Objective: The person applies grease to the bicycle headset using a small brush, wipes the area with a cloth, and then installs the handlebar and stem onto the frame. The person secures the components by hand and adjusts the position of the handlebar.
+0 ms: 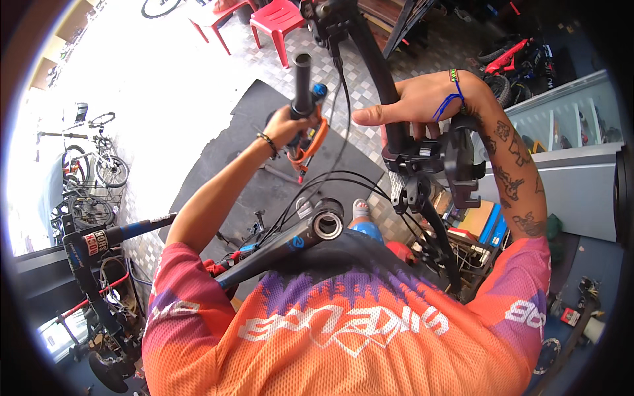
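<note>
My left hand [288,127] is closed round a dark tube [302,86] with an open upper end. Against the tube, beside my fingers, is a curved orange piece [310,150] with a red tip; I cannot make out its kind. My right hand [422,99] wraps a black bicycle handlebar [374,59], its thumb lying across the bar. A black clamp-like part [462,162] hangs below my right wrist. Close to my chest is a dark bicycle frame [277,249], whose bare head tube [328,224] shows an open ring. Black cables [337,175] run between frame and handlebar.
A dark mat [251,125] covers part of the tiled floor. Red plastic chairs [276,20] stand ahead. Several bicycles [99,162] are at the left. To the right are a glass-fronted case [555,122] and stacked boxes [485,224]. Another handlebar [132,230] juts in from the left.
</note>
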